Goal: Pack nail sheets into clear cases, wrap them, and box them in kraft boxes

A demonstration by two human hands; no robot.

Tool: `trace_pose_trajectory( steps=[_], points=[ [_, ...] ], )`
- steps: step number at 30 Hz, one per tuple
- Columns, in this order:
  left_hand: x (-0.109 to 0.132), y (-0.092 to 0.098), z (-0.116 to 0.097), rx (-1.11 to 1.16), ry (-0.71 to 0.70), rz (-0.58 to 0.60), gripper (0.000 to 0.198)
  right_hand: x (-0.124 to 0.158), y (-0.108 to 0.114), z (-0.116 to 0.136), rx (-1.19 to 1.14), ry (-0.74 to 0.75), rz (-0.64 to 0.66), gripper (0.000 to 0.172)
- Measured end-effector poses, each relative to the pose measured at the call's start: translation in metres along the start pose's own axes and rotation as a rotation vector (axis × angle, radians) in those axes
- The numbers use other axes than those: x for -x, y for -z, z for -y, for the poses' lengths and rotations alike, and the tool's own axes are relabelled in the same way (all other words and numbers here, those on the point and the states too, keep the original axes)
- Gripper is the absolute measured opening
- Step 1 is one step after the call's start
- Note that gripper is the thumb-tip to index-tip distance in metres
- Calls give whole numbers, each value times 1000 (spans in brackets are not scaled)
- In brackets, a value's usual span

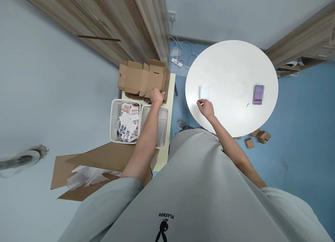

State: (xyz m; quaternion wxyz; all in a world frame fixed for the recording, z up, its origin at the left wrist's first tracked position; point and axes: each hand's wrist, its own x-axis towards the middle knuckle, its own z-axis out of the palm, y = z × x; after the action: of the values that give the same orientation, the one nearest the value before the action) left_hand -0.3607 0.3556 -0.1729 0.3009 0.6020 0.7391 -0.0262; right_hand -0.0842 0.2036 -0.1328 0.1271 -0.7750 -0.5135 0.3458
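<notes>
The left hand (pixel 157 96) is at the near edge of the flat brown boxes (pixel 133 78), which lie in a pile on the yellow table (pixel 171 95) on the left. I cannot tell if its fingers grip the top one. The right hand (pixel 206 108) is on the right, its fingers bent close together at the near side of a small white pack (pixel 204 92). I cannot tell if they pinch it. The pack lies on the left part of the round white table (pixel 230 67). A purple thing (pixel 258 95) sits far to its right.
</notes>
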Motion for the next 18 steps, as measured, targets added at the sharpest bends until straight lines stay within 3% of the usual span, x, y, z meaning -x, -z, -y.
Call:
trace_pose_trajectory(
  steps=[7, 13, 18],
  points=[
    [-14, 10, 7, 15, 53, 27, 33, 22, 0, -10, -82, -52, 30, 31],
    [2, 2, -3, -137, 67, -85, 30, 29, 0, -13, -145, -47, 32, 30],
    [15, 0, -11, -86, 147, -156, 35, 38, 5, -15, -205, 14, 58, 28]
  ],
)
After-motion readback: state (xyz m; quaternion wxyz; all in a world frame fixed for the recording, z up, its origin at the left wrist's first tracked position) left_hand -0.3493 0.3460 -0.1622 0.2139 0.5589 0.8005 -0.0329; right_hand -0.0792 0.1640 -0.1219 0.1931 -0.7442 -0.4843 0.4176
